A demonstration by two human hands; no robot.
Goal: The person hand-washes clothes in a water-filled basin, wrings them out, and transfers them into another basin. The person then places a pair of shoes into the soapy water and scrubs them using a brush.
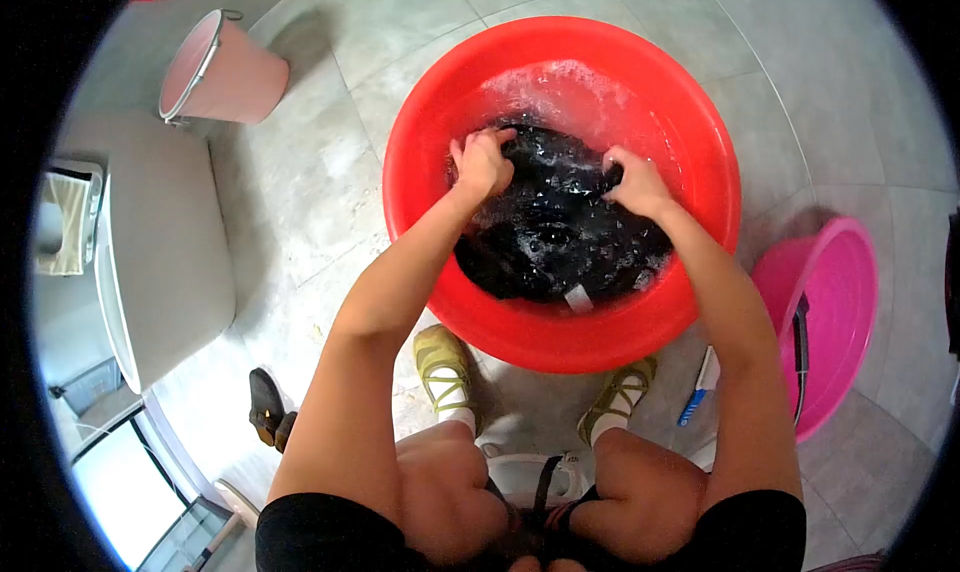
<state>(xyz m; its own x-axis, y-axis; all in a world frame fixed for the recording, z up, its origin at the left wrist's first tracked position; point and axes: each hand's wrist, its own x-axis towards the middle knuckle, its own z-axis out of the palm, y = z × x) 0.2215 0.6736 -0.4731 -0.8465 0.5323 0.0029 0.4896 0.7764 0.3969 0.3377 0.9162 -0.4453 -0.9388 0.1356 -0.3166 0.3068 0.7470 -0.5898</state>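
Soaked black cloth (560, 242) lies bunched in soapy water inside a large red basin (560, 347). A small white tag (578, 298) shows at its near edge. My left hand (485, 162) is closed on the cloth at its far left, with some fingertips hidden in the dark folds. On the other side, my right hand (637, 180) pinches a fold of the same cloth between thumb and fingers. White suds (560, 77) float along the basin's far wall.
A pink bucket (235, 77) stands at the upper left. To the right, a magenta basin (840, 342) leans with a dark shower head or hose (801, 342) in it. A blue-handled brush (693, 402) lies on the tiles near my right foot. Dark shoes (268, 409) sit at left.
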